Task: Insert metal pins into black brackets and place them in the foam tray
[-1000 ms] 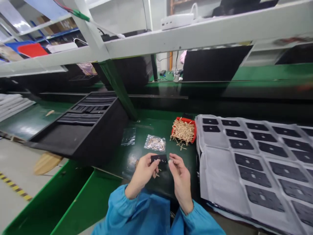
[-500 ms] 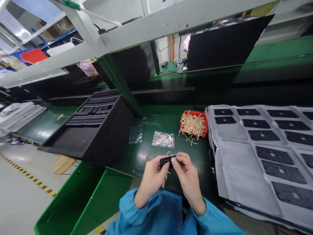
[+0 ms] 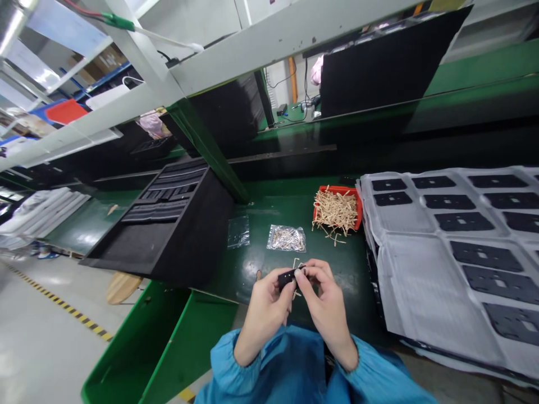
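A small black part [image 3: 285, 279] is pinched between both hands above the front of the green table. My left hand [image 3: 267, 306] grips its left end with thumb and fingers. My right hand [image 3: 326, 297] presses its thumb on the right end, fingers curled behind. Thin pale bent pieces [image 3: 296, 262] stick out above and below the part. Beyond the hands lies a clear bag of small metallic pieces [image 3: 287, 238]. A red tray [image 3: 359, 209] to its right is heaped with tan bent pieces [image 3: 336, 210].
At right, black flat plates [image 3: 487, 256] lie in rows on white foam sheeting [image 3: 425, 280]. A black partitioned box [image 3: 189, 235] stands at left, with a green bin [image 3: 168, 348] below. Another flat clear bag [image 3: 238, 232] lies beside the box. A green post [image 3: 206, 148] rises behind.
The view has shifted slightly, so the table things appear a little further right. The black part is tilted a bit more between the hands. Both hands keep their hold.
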`<action>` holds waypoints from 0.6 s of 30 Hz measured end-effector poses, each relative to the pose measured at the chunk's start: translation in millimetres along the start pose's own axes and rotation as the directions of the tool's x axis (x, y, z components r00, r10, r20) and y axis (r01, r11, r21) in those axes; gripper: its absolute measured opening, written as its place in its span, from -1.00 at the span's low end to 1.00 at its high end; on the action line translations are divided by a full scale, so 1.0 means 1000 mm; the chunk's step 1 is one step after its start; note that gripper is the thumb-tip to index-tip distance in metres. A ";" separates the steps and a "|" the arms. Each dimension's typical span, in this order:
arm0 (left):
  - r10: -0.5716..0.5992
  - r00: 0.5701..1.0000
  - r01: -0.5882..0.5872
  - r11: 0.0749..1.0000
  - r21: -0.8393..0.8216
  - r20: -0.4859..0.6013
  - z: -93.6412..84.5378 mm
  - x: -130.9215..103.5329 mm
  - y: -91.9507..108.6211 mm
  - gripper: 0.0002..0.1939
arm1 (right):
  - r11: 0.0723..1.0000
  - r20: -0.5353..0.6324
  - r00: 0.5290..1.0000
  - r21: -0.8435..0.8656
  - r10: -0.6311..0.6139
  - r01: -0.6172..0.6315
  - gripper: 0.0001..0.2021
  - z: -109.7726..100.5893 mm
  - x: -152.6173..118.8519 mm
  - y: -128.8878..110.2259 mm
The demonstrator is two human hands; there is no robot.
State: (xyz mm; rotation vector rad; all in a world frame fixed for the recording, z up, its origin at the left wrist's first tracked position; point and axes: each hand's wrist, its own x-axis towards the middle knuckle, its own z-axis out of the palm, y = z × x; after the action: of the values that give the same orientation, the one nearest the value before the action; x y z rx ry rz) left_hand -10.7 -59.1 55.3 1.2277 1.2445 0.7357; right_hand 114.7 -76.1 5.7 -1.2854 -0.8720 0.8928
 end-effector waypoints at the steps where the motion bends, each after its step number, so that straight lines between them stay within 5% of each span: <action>1: 0.005 1.000 -0.005 1.000 0.009 0.011 -0.001 -0.002 0.001 -0.41 | 1.000 -0.007 1.000 -0.005 -0.007 0.007 -0.72 0.000 -0.001 -0.001; 6: 0.021 1.000 -0.021 0.999 0.028 0.010 -0.002 -0.008 0.007 -0.32 | 0.999 -0.032 0.999 -0.027 -0.042 0.041 -0.76 0.002 -0.006 -0.008; 18: 0.172 0.956 -0.153 0.984 0.094 -0.236 0.010 -0.013 -0.003 -0.48 | 0.971 -0.074 0.974 -0.123 -0.214 0.204 -0.87 0.007 -0.022 -0.025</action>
State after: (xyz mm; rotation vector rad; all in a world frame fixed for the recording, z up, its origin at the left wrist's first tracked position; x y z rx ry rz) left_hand -5.0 -74.1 55.2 1.3425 1.3920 0.9921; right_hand 101.1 -95.6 29.9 -1.2937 -0.9811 0.6240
